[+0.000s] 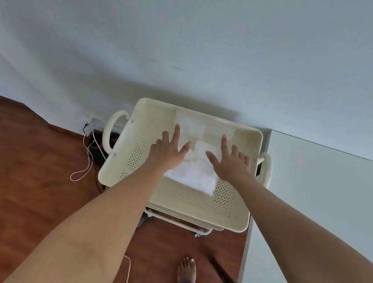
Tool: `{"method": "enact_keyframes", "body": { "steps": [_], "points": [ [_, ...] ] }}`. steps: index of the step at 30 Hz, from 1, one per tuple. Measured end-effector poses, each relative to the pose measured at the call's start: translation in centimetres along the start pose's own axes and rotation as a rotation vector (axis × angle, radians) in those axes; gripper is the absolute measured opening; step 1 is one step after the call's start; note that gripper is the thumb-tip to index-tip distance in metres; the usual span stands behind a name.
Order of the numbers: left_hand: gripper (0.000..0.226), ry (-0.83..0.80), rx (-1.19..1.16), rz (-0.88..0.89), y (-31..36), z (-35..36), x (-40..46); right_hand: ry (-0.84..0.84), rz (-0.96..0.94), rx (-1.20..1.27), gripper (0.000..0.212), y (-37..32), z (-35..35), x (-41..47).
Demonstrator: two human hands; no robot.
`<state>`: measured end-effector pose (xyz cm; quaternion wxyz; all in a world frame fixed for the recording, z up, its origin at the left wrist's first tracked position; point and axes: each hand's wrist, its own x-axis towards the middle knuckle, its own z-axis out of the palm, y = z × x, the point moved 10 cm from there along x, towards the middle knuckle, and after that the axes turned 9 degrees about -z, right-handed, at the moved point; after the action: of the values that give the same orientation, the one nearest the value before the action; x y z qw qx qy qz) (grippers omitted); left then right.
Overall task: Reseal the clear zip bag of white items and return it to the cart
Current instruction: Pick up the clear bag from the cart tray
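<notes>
The clear zip bag of white items [194,174] lies flat in the top tray of a cream perforated cart [227,203]. My left hand [170,148] hovers over the bag's left edge with its fingers spread. Over the bag's right edge, my right hand [229,162] is spread the same way. Neither hand grips anything. I cannot tell whether the palms touch the bag. The bag's seal is not visible.
The cart stands against a white wall [195,45], with a white cabinet side [315,209] close on its right. Looped white cables [85,162] and a plug lie on the wooden floor at the left. A bare foot [187,272] stands below the cart.
</notes>
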<state>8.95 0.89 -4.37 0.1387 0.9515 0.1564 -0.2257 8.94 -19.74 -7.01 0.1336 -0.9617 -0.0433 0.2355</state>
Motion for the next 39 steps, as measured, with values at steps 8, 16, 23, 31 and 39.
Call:
{"method": "enact_keyframes", "body": {
  "steps": [8, 16, 23, 31, 39],
  "points": [
    [0.076, -0.044, -0.164, 0.088, 0.8, 1.7, -0.9, 0.016, -0.117, 0.444, 0.083, -2.0, 1.8, -1.1],
    [0.077, -0.004, -0.269, -0.003, -0.5, 0.9, -1.5, 0.100, -0.096, 0.463, 0.081, -1.5, 0.3, -1.7],
    [0.077, 0.002, -0.350, -0.095, -1.0, 0.1, 1.5, 0.197, 0.074, 0.577, 0.079, 0.2, -1.2, 0.6],
    [0.077, -0.078, -0.558, -0.144, -1.8, 1.4, 2.7, 0.094, -0.045, 0.572, 0.079, -1.9, -0.9, 1.4],
    [0.071, 0.051, -0.605, -0.040, -0.6, -1.7, -0.5, 0.229, -0.085, 0.635, 0.067, -3.2, -3.8, -1.6]
  ]
}}
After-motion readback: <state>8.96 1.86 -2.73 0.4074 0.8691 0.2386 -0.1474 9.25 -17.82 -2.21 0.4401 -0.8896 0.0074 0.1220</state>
